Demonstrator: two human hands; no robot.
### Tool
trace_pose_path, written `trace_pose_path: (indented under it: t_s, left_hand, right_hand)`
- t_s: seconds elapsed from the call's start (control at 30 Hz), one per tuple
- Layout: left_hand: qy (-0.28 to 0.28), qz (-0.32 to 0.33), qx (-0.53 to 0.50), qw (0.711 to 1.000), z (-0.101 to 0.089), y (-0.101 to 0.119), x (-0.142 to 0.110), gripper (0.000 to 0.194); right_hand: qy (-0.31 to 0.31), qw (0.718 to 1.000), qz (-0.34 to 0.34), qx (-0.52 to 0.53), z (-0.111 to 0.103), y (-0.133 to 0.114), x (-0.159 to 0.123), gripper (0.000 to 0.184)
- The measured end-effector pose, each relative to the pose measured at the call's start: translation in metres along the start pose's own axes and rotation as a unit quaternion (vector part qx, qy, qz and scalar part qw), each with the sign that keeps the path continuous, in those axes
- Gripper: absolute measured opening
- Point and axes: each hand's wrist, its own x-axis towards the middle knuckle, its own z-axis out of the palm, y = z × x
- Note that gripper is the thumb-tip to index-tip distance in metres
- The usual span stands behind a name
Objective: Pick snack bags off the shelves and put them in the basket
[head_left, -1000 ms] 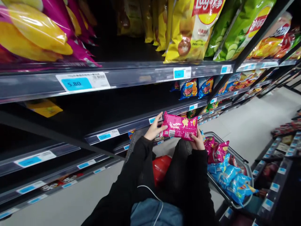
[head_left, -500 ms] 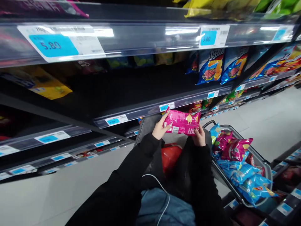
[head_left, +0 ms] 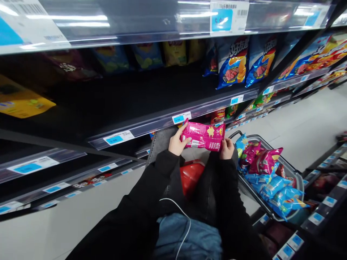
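Observation:
A small pink snack bag (head_left: 204, 136) is held flat between both hands, just below the front edge of a dark shelf (head_left: 151, 124). My left hand (head_left: 176, 143) grips its left end, fingers curled over the top. My right hand (head_left: 226, 148) pinches its right end. Both arms are in black sleeves. To the right, a shopping basket (head_left: 295, 178) holds several pink and blue snack bags.
Shelves with blue price tags run along the left; blue chip bags (head_left: 233, 61) stand on the shelf above, a yellow pack (head_left: 18, 103) lies far left. A red object (head_left: 191, 175) sits below my hands. Grey floor stretches right, with low shelving at the right edge.
The view has tilted downward, so the top shelf of yellow and green bags has left the frame. The pink bag stays held in both hands, slightly nearer the shelf edge.

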Motion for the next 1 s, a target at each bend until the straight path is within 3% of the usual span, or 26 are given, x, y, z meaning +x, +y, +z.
trace_pose_path:
  t_s: [0.17, 0.27, 0.33, 0.43, 0.5, 0.57, 0.67, 0.7, 0.77, 0.83, 1.0]
  left_hand:
    - [0.014, 0.079, 0.051, 0.996, -0.006, 0.015, -0.002, 0.065]
    - [-0.018, 0.163, 0.147, 0.975, -0.009, 0.047, 0.003, 0.061]
    - [-0.082, 0.185, 0.137, 0.97, -0.005, 0.069, 0.013, 0.064]
    - [-0.196, 0.136, 0.021, 0.971, 0.007, 0.086, 0.035, 0.059]
    - [-0.216, 0.073, -0.058, 0.972, 0.015, 0.081, 0.049, 0.04]
    - [-0.17, 0.021, -0.097, 0.981, 0.023, 0.068, 0.057, 0.033]
    - [-0.053, -0.022, -0.104, 0.993, 0.032, 0.046, 0.059, 0.032]
    - [-0.029, -0.028, -0.11, 0.993, 0.034, 0.04, 0.059, 0.031]
    - [-0.025, -0.033, -0.136, 0.99, 0.038, 0.031, 0.058, 0.029]
    - [-0.06, -0.034, -0.175, 0.982, 0.04, 0.027, 0.058, 0.027]
    - [-0.116, -0.068, -0.274, 0.952, 0.031, 0.031, 0.063, 0.027]
  right_hand:
    - [0.027, 0.999, -0.037, -0.022, -0.003, -0.009, -0.004, 0.031]
    - [-0.039, 0.989, -0.107, -0.09, -0.01, -0.038, -0.006, 0.027]
    - [-0.121, 0.968, -0.16, -0.15, -0.012, -0.066, -0.003, 0.023]
    - [-0.24, 0.924, -0.214, -0.209, -0.006, -0.107, 0.007, 0.019]
    - [-0.271, 0.904, -0.238, -0.229, 0.003, -0.123, 0.013, 0.019]
    - [-0.211, 0.901, -0.273, -0.261, 0.015, -0.124, 0.013, 0.019]
    - [-0.013, 0.891, -0.308, -0.333, 0.033, -0.107, 0.001, 0.022]
    - [0.025, 0.884, -0.307, -0.353, 0.038, -0.099, -0.004, 0.024]
    - [0.039, 0.876, -0.295, -0.381, 0.045, -0.086, -0.013, 0.028]
    - [0.03, 0.876, -0.281, -0.39, 0.05, -0.078, -0.018, 0.032]
    - [0.034, 0.886, -0.282, -0.366, 0.059, -0.081, -0.023, 0.034]
